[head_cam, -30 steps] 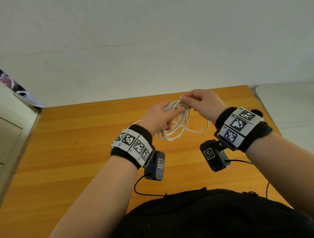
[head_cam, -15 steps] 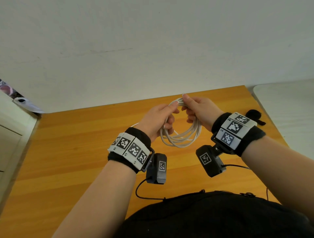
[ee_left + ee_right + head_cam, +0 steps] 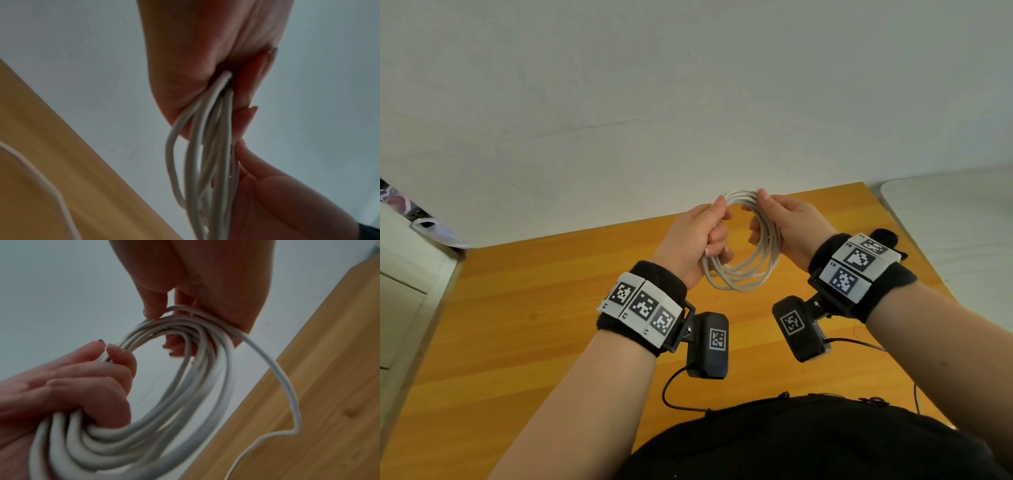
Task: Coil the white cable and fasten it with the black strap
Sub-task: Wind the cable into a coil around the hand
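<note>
Raised higher now, white cable [image 3: 743, 274] hangs coiled, left hand [image 3: 695, 236] and right hand [image 3: 791, 226] each gripping it.

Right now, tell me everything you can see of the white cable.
The white cable is a thin, smooth, round cord gathered into a loose ring of several loops, held in the air above the wooden table. The left hand grips one side, the right hand the other. In the right wrist view one strand trails loose from the coil. No black strap is on it.

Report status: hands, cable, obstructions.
Left hand and right hand both grip white cable. Coil held above table, one strand trailing loose. Black strap not identifiable.
</note>
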### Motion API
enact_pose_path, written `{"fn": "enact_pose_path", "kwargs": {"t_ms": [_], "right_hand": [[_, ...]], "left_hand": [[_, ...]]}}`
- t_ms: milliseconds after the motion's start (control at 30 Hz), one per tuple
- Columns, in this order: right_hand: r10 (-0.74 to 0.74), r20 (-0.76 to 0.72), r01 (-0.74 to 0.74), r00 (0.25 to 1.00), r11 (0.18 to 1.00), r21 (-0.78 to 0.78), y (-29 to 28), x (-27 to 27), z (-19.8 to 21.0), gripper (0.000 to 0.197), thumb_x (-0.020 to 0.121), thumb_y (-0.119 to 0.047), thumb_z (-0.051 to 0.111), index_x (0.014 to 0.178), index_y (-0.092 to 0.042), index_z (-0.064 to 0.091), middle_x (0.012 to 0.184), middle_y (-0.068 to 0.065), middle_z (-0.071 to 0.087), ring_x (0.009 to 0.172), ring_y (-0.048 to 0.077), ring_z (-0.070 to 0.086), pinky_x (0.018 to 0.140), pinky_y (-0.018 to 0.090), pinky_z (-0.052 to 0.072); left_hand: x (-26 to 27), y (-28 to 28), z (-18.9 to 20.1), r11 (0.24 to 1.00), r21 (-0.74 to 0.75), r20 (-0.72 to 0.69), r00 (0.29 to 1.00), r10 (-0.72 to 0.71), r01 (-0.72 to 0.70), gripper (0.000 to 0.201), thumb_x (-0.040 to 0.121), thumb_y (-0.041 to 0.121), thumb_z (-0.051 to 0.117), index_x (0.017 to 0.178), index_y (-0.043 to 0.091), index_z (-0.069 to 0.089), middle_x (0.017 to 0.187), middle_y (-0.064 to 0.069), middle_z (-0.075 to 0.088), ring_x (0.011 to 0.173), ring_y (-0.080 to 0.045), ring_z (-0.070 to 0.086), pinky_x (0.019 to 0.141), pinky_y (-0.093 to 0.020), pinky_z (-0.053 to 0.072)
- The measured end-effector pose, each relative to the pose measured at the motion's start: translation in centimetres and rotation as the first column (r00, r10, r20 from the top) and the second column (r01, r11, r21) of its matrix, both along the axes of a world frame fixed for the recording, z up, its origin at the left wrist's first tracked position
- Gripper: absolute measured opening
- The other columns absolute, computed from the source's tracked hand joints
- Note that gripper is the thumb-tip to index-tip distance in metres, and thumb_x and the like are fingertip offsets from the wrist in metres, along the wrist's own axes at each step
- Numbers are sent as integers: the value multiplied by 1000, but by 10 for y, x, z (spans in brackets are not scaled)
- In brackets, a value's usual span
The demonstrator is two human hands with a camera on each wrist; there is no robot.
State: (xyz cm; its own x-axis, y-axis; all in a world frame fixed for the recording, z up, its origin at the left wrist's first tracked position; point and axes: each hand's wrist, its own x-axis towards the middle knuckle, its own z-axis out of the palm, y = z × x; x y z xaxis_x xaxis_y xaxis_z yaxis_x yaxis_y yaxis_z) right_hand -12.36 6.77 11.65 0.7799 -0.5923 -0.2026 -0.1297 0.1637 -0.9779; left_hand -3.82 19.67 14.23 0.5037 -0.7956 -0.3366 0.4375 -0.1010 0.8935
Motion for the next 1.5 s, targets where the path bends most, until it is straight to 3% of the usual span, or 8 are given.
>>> {"fn": "enact_pose_path", "kwargs": {"t_ms": [167, 433, 767, 867, 1000, 1167, 1300, 1500], "right_hand": [[-3, 73, -2, 997, 998, 65, 2, -2, 13, 30, 97, -34, 43, 82, -13, 59, 59, 1, 43, 48, 14, 41, 56, 28, 44], [-2, 132, -5, 991, 998, 55, -4, -12, 35, 32, 98, -34, 42, 85, -11, 60, 56, 0, 40, 48, 14, 39, 53, 28, 42], [11, 205, -24, 979, 998, 61, -19, -40, 68, 34, 94, -37, 48, 91, -7, 63, 70, 10, 58, 61, 22, 54, 70, 37, 49], [12, 235, -36, 972, 995, 95, -24, -47, 73, 33, 95, -37, 47, 91, -9, 64, 63, 4, 49, 55, 17, 45, 63, 33, 46], [-24, 281, -26, 959, 984, 175, -30, -53, 82, 35, 96, -35, 45, 77, -12, 63, 56, -1, 35, 46, 12, 30, 54, 29, 35], [6, 291, -58, 957, 983, 172, -39, -60, 87, 37, 95, -37, 47, 86, -6, 65, 54, -1, 43, 47, 13, 38, 55, 29, 40], [25, 277, -68, 961, 987, 146, -46, -68, 85, 43, 92, -39, 52, 101, 0, 64, 70, 10, 62, 59, 20, 59, 69, 33, 53], [44, 233, -77, 971, 988, 133, -51, -78, 69, 36, 95, -35, 48, 105, -5, 64, 84, 11, 65, 76, 25, 61, 81, 39, 53]], "left_hand": [[-4, -2, 12, 1000, -2, 47, 999, 3, -3, 26, 98, 30, 44, 80, 13, 51, 42, 8, 30, 31, -5, 26, 47, -22, 40], [-19, -8, 37, 1000, 25, 216, 976, 1, -6, 23, 97, 30, 46, 96, 9, 56, 47, 7, 34, 34, -5, 29, 50, -25, 42], [-49, -18, 72, 999, -23, 297, 954, 40, -35, 26, 98, 32, 43, 86, 12, 55, 45, 9, 33, 35, -6, 29, 52, -26, 39], [-60, -23, 81, 1000, -9, 337, 941, 22, -20, 24, 98, 31, 44, 88, 12, 55, 46, 9, 34, 36, -6, 30, 53, -26, 41], [-81, -31, 94, 999, 10, 366, 930, -34, 32, 16, 97, 25, 47, 91, 11, 52, 53, 6, 36, 38, -6, 31, 55, -27, 45], [-89, -35, 100, 1000, -14, 391, 920, -7, 13, 17, 98, 22, 43, 87, 12, 50, 52, 7, 37, 39, -6, 32, 56, -28, 44], [-92, -40, 99, 995, -90, 294, 954, 62, -37, 19, 99, 20, 42, 83, 11, 50, 48, 9, 37, 37, -5, 31, 54, -26, 41], [-86, -44, 106, 972, -193, 49, 988, 149, -137, 23, 99, 24, 41, 81, 12, 49, 46, 8, 35, 33, -4, 28, 48, -19, 40]]}}
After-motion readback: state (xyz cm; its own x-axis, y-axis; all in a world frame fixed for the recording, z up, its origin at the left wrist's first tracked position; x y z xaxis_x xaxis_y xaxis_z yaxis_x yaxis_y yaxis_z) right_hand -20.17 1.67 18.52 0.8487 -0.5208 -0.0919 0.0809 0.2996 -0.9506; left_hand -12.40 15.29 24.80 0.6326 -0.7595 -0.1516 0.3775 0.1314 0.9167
